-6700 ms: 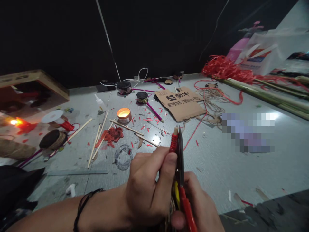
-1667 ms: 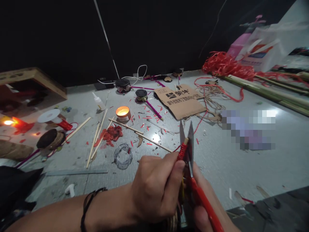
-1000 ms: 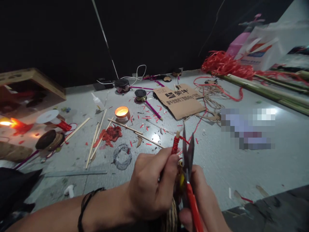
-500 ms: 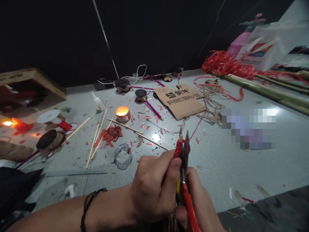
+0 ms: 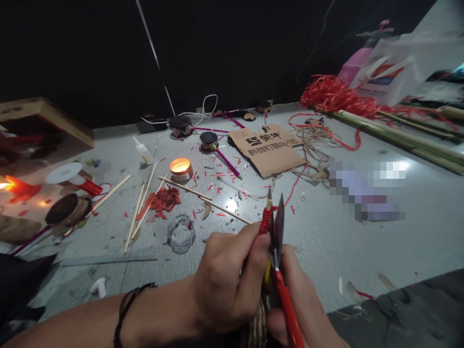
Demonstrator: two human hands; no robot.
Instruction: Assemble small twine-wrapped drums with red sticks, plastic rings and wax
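Observation:
My left hand [image 5: 232, 275] is closed around a thin wooden stick [image 5: 269, 203] whose upper end is wound with red cord [image 5: 265, 221]. Scissors [image 5: 284, 295] with red handles are in my right hand [image 5: 302, 295], their blades parted and pointing up right beside the wrapped stick end. A short bit of red cord sticks out between the blades. Below my hands shows part of a twine-wrapped object [image 5: 257, 324]; most of it is hidden. My right fingers are partly covered by the handles.
A lit candle [image 5: 181, 169] burns beyond my left hand, near wooden sticks [image 5: 141, 208] and red wax-like scraps [image 5: 159, 203]. Behind lie a cardboard piece [image 5: 268, 150], small drum-like objects [image 5: 209, 141], and red cord [image 5: 340, 96]. Bamboo poles [image 5: 402, 137] lie at right. A spool [image 5: 65, 172] stands left.
The view has shifted slightly, so the table items sit a little further left. Both hands keep their hold, and the scissor blades stay parted beside the wrapped stick.

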